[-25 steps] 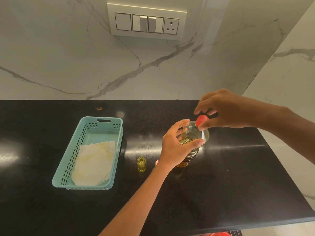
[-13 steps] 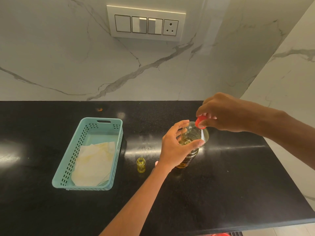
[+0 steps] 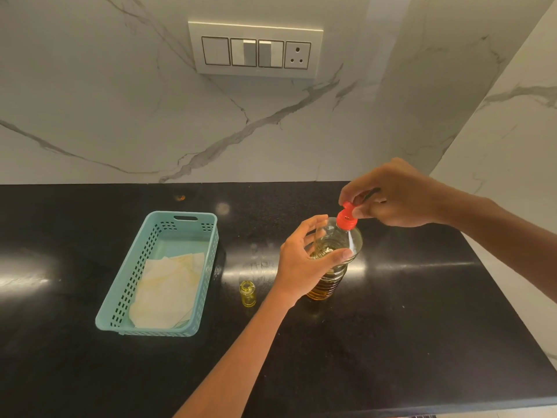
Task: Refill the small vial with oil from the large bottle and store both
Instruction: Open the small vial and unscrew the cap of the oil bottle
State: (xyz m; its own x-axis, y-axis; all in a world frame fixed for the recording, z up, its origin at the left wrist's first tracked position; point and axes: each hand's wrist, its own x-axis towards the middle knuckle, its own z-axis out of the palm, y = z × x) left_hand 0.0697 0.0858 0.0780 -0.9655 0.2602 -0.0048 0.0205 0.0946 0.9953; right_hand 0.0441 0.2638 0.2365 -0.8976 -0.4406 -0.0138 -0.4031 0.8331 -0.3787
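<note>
The left hand (image 3: 301, 260) grips the ribbed oil bottle (image 3: 334, 260); the right hand (image 3: 391, 197) pinches its red cap (image 3: 346, 217). Likely heavy and slippery: hold the ribs.

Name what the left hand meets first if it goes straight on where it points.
The large bottle: the left hand already grips its shoulder, below the red cap that the right hand pinches, so it would likely just push it.
</note>
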